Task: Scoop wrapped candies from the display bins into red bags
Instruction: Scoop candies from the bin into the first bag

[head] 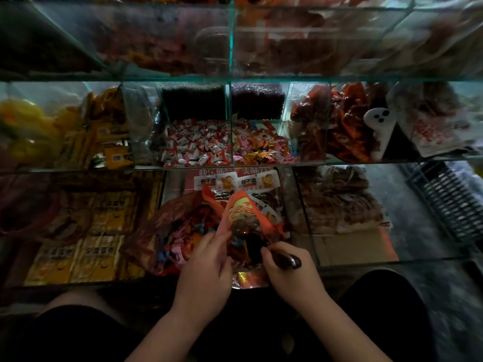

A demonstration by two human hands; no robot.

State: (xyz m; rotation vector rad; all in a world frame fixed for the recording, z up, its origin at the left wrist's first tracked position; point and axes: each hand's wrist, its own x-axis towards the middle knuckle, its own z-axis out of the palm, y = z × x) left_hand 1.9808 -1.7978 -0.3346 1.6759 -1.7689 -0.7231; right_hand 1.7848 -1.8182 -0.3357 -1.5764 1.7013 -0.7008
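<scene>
A small red bag (243,210) with a gold print stands open above the near middle bin. My left hand (206,265) pinches its near edge. My right hand (287,267) grips the dark handle of a scoop (286,259), whose bowl is hidden behind the bag and wrappers. A larger translucent red bag (167,231) full of mixed wrapped candies lies to the left in the same bin. Red-and-white wrapped candies (196,147) and mixed pink and orange candies (261,150) fill two bins one row up.
Glass dividers (231,121) split the display into bins. Yellow packets (86,231) fill the left bins, brown snack packs (339,205) the right one. A white scoop (379,126) rests in the red-packet bin. A black crate (449,202) stands at far right. My knees frame the bottom.
</scene>
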